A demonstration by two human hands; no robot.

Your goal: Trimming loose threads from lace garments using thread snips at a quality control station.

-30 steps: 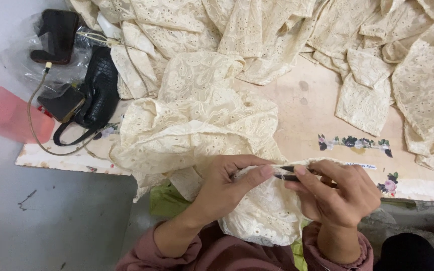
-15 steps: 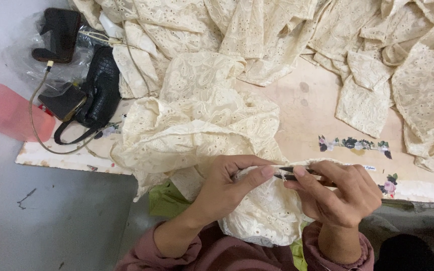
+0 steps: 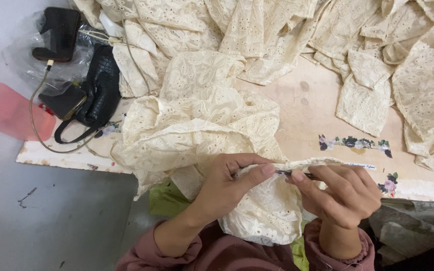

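Pinching the cream eyelet-lace fabric's folded edge (image 3: 257, 200) in my left hand (image 3: 227, 183), its seam runs rightward to the thin dark metal tool (image 3: 285, 172) gripped by my right hand (image 3: 345, 193).

Both hands, left hand (image 3: 227, 183) and right hand (image 3: 342, 193), pinch the cream lace garment (image 3: 202, 130) seam.

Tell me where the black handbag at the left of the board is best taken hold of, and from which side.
Probably by the looped strap of the black handbag: it arcs out clear of the body toward the board's near edge, open underneath. Come from that near, left side; the cream lace fabric crowds its right, and a thin cord curves past it.
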